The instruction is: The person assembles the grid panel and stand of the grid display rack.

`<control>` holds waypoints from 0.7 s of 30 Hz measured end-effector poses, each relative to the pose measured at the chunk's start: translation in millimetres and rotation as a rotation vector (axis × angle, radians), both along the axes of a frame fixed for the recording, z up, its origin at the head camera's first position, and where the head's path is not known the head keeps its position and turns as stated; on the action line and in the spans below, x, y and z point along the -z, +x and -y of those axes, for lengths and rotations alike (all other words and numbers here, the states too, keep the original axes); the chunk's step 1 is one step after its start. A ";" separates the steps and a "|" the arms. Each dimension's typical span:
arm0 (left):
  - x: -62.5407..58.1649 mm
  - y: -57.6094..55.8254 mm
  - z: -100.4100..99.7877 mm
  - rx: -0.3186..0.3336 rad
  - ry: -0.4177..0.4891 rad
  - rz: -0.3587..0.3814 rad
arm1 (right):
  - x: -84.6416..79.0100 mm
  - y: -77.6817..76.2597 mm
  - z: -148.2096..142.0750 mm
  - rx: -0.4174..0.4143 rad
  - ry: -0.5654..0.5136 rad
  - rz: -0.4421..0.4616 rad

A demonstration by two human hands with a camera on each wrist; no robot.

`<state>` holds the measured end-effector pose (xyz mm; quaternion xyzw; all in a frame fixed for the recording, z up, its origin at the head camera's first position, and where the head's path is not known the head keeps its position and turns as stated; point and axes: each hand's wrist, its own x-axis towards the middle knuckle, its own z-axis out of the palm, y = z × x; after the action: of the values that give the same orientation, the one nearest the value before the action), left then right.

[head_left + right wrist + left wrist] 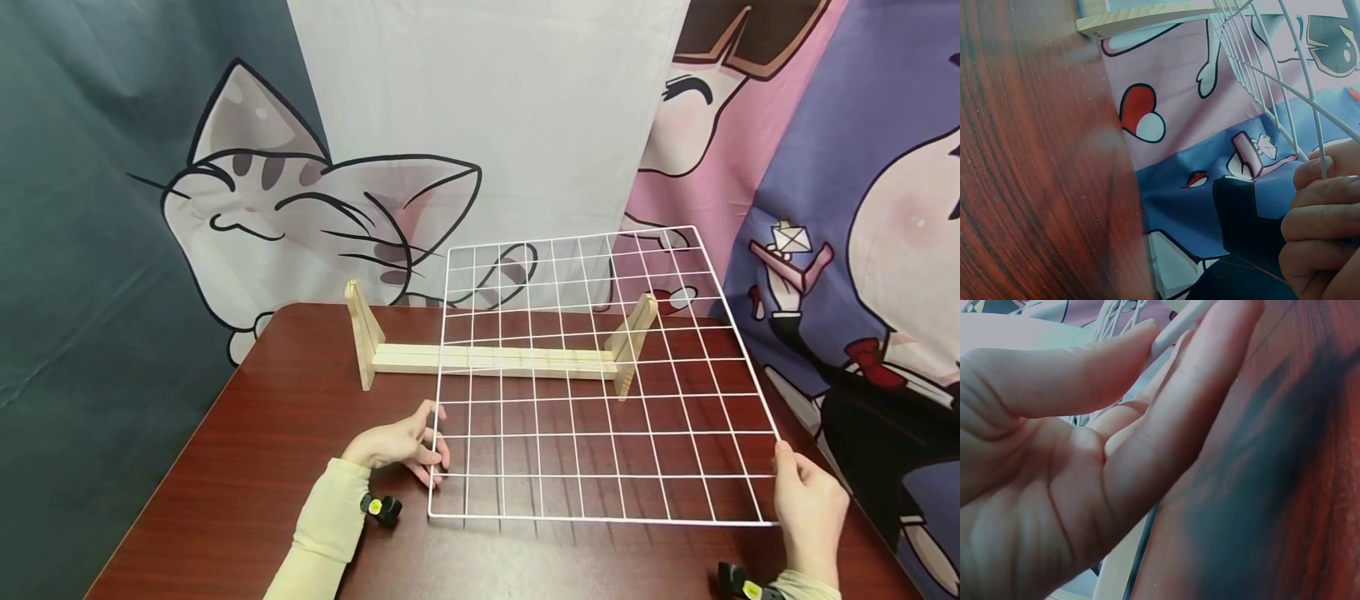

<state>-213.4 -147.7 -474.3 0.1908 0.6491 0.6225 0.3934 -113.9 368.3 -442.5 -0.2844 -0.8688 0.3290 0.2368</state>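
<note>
A white wire grid panel [555, 434] is held by both hands, tilted with its far edge raised over the table. My left hand [401, 442] pinches its left edge near the front corner; the left wrist view shows the thumb and fingers on the white wire [1175, 331]. At the right edge my right hand [812, 500] grips the frame, fingers curled round the wire in the right wrist view. Behind the grid, partly seen through its mesh, stands a pale wooden stand [408, 358] with two upright end pieces joined by a flat slatted bar.
Dark reddish-brown wood table [247, 467] lies under everything. Its right edge runs close beside the right hand. Curtains printed with cartoon figures, including a grey cat [247, 217], hang right behind the table and along its right side.
</note>
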 end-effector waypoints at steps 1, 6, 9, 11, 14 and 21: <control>0.1 -0.2 -0.1 -0.003 -0.001 -0.001 | 1.0 0.2 0.5 0.001 0.000 -0.011; -0.9 -0.3 -0.6 -0.034 -0.009 -0.021 | 7.7 0.4 5.1 0.006 0.003 -0.075; -1.1 -0.7 -1.2 -0.065 -0.011 -0.031 | 12.4 -0.3 7.2 0.006 -0.012 -0.114; -0.5 -1.0 -1.3 -0.083 -0.008 -0.033 | 14.6 -0.8 8.5 0.007 -0.024 -0.140; -0.2 -1.3 -1.5 -0.096 -0.009 -0.038 | 16.4 -1.5 10.3 0.012 -0.036 -0.171; -1.9 -4.2 -2.9 -0.147 -0.039 -0.102 | 19.1 -2.9 11.9 0.022 -0.085 -0.218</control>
<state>-217.6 -144.9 -472.4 0.1663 0.6924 0.6265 0.3168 -116.9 356.4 -461.6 -0.2663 -0.8198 0.3919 0.3215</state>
